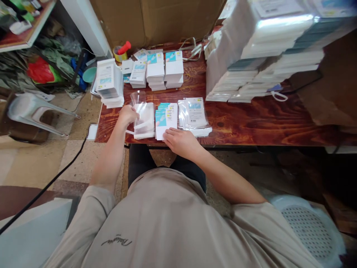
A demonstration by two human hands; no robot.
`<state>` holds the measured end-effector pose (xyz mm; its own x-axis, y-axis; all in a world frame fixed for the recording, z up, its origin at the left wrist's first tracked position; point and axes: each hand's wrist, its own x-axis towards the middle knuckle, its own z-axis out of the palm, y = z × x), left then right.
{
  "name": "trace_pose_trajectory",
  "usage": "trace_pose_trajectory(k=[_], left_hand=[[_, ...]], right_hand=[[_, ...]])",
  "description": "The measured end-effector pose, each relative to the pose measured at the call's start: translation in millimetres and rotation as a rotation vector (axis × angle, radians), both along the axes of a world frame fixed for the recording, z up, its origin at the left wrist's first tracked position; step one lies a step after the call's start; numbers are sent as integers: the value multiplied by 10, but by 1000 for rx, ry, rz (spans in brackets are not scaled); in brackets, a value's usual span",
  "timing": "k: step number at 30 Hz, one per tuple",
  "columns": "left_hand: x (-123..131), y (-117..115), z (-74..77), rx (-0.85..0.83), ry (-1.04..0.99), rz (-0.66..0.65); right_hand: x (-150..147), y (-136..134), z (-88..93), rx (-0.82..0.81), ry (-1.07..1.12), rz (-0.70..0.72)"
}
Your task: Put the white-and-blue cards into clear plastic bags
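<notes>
My left hand (128, 114) pinches a clear plastic bag (138, 97), its loose end standing up from a stack of clear bags (147, 128). Just right of that stack lie overlapping printed cards (164, 121), white with blue and yellow print. My right hand (180, 140) has its fingers closed over the lower right corner of the front card; its thumb is hidden. Beside it, right of the cards, is a pile of bagged cards (195, 113) in clear film.
Several card stacks (155, 72) stand along the back of the wooden table (251, 126). A taller stack (107, 80) is at the left end. Tall piles of bagged packs (251, 56) rise at the right. A white stool (36, 111) stands left on the floor.
</notes>
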<state>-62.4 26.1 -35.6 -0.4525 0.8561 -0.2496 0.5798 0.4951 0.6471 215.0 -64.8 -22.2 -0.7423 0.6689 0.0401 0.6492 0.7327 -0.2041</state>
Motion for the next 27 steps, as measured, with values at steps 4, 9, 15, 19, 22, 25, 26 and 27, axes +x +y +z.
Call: trace_pose_trajectory(k=[4,9,15,19,22,25,26,27], left_hand=[[76,-56,3,204,-470,202],[263,-168,-27,260,-1091,232],[555,-304,10,486,-1142,239],[703,-431,98,488,-1136,210],[790,-535,121,483,-1120,180],[853,-604,91,524,-1096,185],[864,-616,77,535,-1094,181],[868,-621,65,542,-1098,171]], right_hand=[[128,40,-9,90,402,-215],[296,56,105,135,1111,-739],[307,56,-5,-639,1428,-790],[256,86,-111,-689,1374,-819],[184,101,-119,-491,1353,-810],[46,82,-98,-377,1397,-815],[-9,71,-92,-382,1430,-825],[-59,59,-90,-403,1465,-830]])
